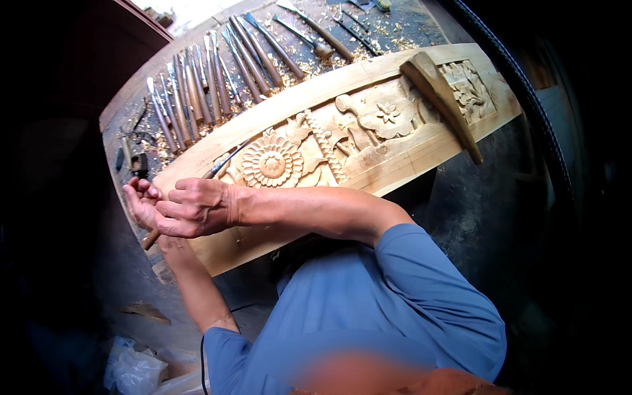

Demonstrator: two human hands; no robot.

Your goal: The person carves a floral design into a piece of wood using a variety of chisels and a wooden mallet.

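Note:
My right hand [192, 209] is closed around a chisel [222, 160] lying diagonally over the left part of a long pale carved board [250, 243]; the wooden handle shows below my fingers. My left hand [141, 201] is beside it at the board's left end, palm turned up, fingers loosely curled and apart, partly hidden by my right hand. The chisel's blade points toward the carved flower [272, 162]. A wooden club-shaped mallet [440, 102] rests across the board's right part, over the relief carving.
Behind the board, several chisels and gouges [253, 62] lie in a row among wood shavings on the dark worktable [415, 23]. A small dark tool [138, 164] sits at the left. A thick braided cord [526, 85] hangs at the right. Plastic bags [135, 365] lie lower left.

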